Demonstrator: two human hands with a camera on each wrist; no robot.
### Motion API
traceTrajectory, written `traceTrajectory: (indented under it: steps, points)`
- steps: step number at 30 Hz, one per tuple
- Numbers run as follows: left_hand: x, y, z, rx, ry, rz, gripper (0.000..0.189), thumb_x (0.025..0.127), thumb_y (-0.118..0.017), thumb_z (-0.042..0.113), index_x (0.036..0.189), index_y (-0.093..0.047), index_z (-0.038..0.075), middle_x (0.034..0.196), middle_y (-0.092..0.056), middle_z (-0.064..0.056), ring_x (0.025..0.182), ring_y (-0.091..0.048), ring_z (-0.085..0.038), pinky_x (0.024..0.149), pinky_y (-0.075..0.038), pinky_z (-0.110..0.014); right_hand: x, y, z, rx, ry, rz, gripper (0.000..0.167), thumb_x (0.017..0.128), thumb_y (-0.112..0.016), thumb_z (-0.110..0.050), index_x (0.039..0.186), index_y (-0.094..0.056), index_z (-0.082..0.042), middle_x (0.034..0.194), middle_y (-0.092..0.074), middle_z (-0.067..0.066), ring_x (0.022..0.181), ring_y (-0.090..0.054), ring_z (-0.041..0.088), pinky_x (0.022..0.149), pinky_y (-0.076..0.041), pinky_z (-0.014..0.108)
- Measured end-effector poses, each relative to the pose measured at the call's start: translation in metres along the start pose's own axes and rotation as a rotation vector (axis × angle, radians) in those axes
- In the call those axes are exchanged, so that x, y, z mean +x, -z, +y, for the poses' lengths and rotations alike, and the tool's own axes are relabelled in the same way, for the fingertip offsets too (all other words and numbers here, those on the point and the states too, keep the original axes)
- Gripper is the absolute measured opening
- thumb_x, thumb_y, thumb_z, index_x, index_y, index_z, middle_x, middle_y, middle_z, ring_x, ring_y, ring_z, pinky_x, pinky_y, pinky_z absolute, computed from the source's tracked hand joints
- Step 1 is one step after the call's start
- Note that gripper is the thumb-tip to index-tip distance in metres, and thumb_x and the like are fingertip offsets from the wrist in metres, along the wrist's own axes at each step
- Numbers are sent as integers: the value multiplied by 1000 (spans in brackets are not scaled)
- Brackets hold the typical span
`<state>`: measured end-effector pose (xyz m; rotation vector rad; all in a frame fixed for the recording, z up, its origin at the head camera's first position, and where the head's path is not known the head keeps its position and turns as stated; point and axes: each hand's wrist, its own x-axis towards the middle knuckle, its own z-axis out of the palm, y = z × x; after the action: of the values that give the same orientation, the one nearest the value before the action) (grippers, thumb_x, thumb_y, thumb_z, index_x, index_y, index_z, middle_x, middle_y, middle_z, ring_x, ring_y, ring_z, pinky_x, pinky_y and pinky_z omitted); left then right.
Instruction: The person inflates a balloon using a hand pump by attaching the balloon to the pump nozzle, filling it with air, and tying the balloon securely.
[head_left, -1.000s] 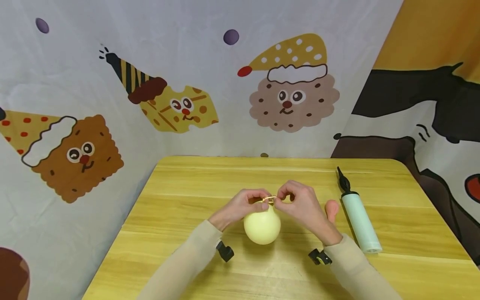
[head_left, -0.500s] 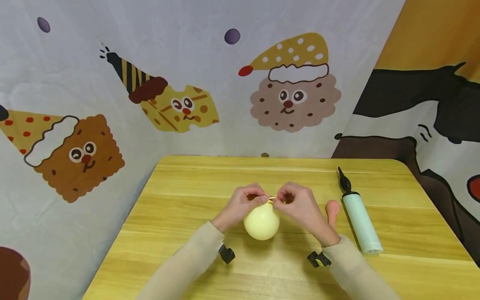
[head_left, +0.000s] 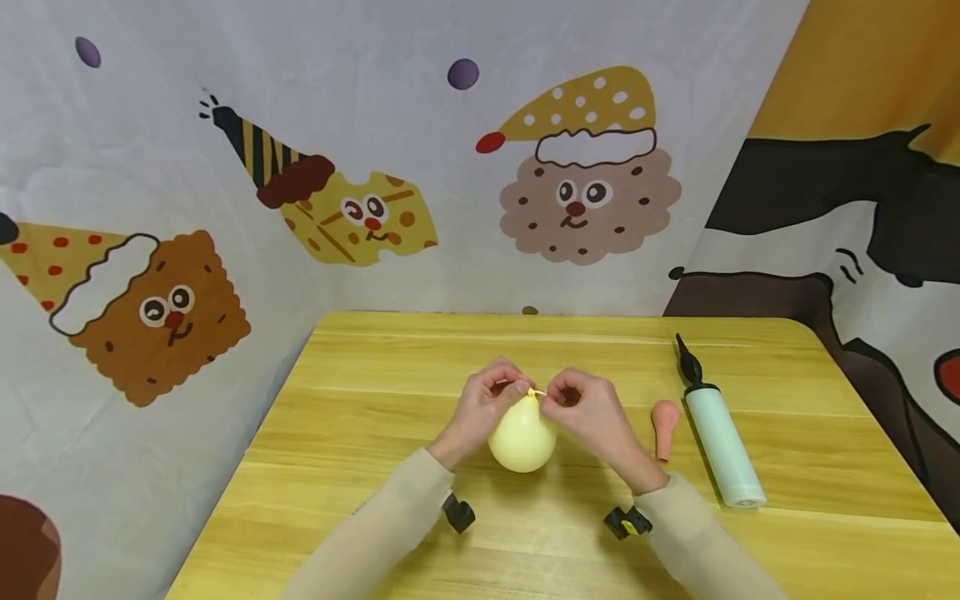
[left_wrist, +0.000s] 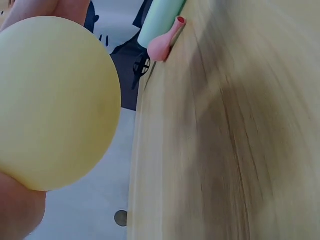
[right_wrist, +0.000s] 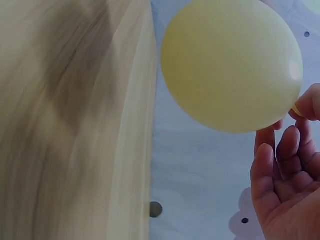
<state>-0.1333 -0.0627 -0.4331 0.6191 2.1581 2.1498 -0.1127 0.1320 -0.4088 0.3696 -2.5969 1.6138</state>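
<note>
Your left hand pinches the yellow balloon at its neck, your right hand has thumb and finger closed on the short end — and look, the loop that stretched between your fingertips a second ago has shrunk to a small knot right between them. That reads as the neck nearly tied off, though how tight I can't tell. The round body hangs just below your fingers, clear of the table. Past your right hand, the pink balloon now shows whole — the pump just beyond.
</note>
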Motion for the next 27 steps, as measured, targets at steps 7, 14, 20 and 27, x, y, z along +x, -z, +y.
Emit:
traceTrajectory:
  steps: [7, 14, 20, 27]
  points:
    - [1, -3, 3, 57, -19, -9, 12, 101, -67, 6, 97, -74, -2, 101, -64, -10, 94, -63, -18, 83, -54, -26, 0, 1, 5, 109, -81, -67, 10, 95, -74, -17, 94, -72, -7, 89, -70, 5, 81, -64, 21, 72, -55, 28]
    - [1, -5, 3, 83, -15, -4, 11, 101, -69, 9, 98, -76, 0, 100, -65, -9, 91, -62, -16, 81, -53, -27, 0, 4, 14, 176, -74, -100, 22, 99, -73, -27, 102, -77, -6, 99, -75, 7, 92, -71, 21, 81, -57, 28]
    - [1, -5, 0, 63, -35, 30, 10, 100, -68, 5, 99, -74, -3, 100, -66, -12, 93, -65, -16, 83, -55, -26, -3, 7, 16, 197, -86, -90, 25, 101, -71, -30, 107, -77, -7, 105, -75, 6, 99, -70, 19, 87, -56, 28]
    - [0, -3, -4, 40, -23, 115, 10, 100, -69, 6, 99, -74, -3, 102, -67, -15, 96, -67, -18, 87, -57, -28, -5, 8, 20, 231, -68, -91, 33, 103, -68, -31, 118, -72, -2, 116, -73, 14, 109, -69, 23, 92, -56, 30]
